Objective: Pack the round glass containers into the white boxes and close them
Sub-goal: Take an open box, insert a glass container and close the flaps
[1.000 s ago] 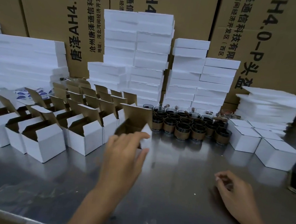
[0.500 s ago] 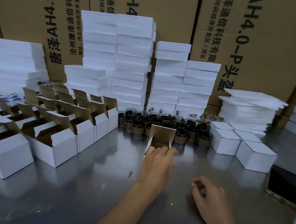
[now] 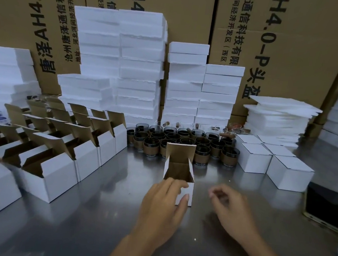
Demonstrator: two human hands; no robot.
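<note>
An open white box (image 3: 187, 191) with a brown inside stands upright on the steel table, lid flap raised. My left hand (image 3: 162, 205) grips its near wall, fingers over the rim and thumb on the front. My right hand (image 3: 228, 208) hovers just right of the box, fingers loosely curled, holding nothing. Behind the box stands a cluster of round dark glass containers (image 3: 183, 142) with brown bands. Several open white boxes (image 3: 62, 160) line the left side. Closed white boxes (image 3: 269, 161) sit at the right.
Tall stacks of white foam sheets (image 3: 140, 70) and brown cartons (image 3: 290, 46) wall off the back. More foam is piled at the far left and right (image 3: 278, 119). A phone (image 3: 324, 206) lies near the table's right edge.
My left hand has carried the open box from the left row to the table's middle, in front of the glass containers, and stood it upright. My right hand moved closer to it.
</note>
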